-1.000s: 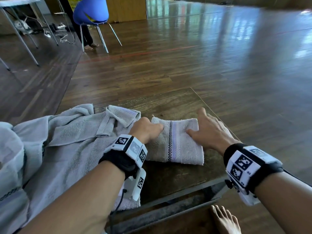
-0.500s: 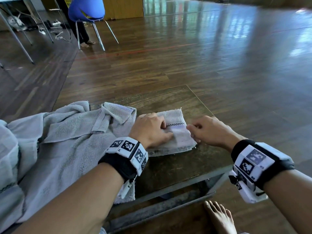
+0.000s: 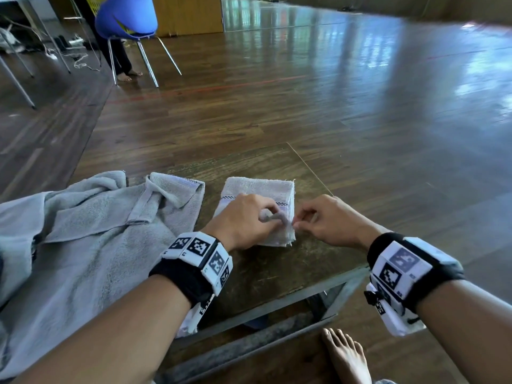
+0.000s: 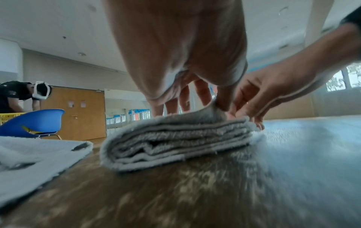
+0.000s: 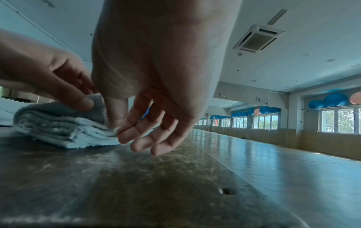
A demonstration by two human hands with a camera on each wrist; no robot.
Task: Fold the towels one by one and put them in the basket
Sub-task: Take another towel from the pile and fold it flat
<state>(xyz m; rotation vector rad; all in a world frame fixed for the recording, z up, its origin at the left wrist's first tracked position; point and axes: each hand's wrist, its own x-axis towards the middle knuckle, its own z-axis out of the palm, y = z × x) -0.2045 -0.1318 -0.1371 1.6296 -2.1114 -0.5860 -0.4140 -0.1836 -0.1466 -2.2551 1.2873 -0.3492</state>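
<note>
A small grey towel [image 3: 257, 189] with a checked stripe lies folded into a thick square on the wooden table [image 3: 277, 267]. My left hand [image 3: 243, 220] rests on it and pinches a ridge of its top layer; in the left wrist view the fingertips [image 4: 218, 104] lift that ridge off the stacked layers [image 4: 175, 138]. My right hand [image 3: 318, 220] sits at the towel's right edge, thumb [image 5: 113, 114] and forefinger pinching the layered edge [image 5: 78, 132], the other fingers loosely spread. No basket for the towels shows near the hands.
A heap of unfolded grey towels [image 3: 97, 231] covers the table's left half, close to my left forearm. The table's near edge [image 3: 277, 303] and right edge are close. My bare foot [image 3: 346, 356] is below. A blue chair [image 3: 126, 18] and another person's legs stand far off.
The towel has been folded over again into a smaller, thicker square. My right hand left its flat rest on top for the right edge; my left hand went from pressing to pinching the top layer.
</note>
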